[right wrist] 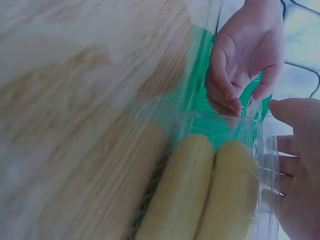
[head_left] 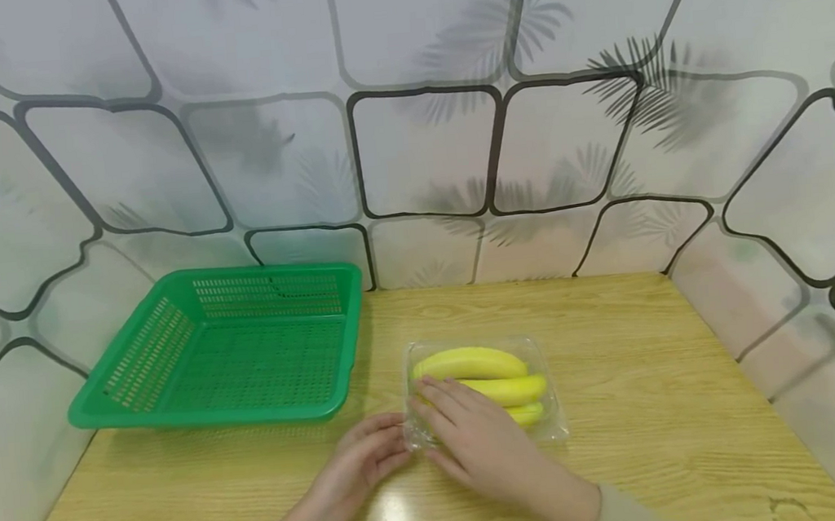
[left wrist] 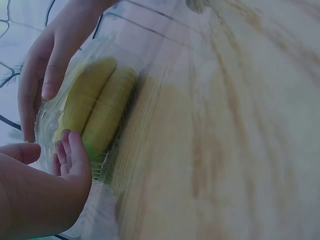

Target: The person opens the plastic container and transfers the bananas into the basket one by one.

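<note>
Nearest my remote camera, two: left hand (head_left: 368,459), thumb and fingers parted, at the left edge of the clear box (head_left: 554,426), seemingly steadying it; right hand (head_left: 487,443), fingers straight across its top, probably keeping it still. Beyond, left to right: basket (head_left: 216,419), green, one, back-left corner of bench (head_left: 657,405); box, one, mid-bench; bananas (head_left: 468,363) inside, I count three.

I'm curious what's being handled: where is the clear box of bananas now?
In the head view, the clear box is on the table, right of the green basket, left hand by its near-left corner, right hand over it.
</note>
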Tool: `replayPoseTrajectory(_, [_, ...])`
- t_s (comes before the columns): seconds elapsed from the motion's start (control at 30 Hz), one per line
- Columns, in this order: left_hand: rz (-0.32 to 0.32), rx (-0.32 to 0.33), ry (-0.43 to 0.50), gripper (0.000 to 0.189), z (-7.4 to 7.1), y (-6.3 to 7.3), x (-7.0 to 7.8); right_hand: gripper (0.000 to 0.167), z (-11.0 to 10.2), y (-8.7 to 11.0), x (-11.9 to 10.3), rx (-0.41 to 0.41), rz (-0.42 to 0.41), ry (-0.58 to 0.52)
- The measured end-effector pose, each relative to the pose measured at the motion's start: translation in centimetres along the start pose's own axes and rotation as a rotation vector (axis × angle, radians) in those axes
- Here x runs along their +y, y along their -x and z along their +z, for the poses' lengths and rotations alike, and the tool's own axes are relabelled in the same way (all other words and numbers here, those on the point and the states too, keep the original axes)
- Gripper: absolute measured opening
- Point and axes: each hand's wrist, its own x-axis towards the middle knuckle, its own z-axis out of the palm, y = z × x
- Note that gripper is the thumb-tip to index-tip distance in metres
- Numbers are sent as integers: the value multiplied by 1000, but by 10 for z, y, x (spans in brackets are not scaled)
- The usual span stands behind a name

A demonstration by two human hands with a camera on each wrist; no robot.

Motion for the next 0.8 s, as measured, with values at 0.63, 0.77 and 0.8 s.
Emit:
replayPoseTrajectory(0.63, [13, -67, 42, 45, -4, 1, -6, 53, 11, -3, -3, 71, 3, -12])
replayPoseTrajectory(0.77, [8, -60, 42, 45, -3, 1, -6, 51, 10, -5, -3, 91, -1, -19])
replayPoseTrajectory(0.8, [8, -58, 42, 46, -3, 1, -6, 51, 10, -6, -3, 96, -4, -18])
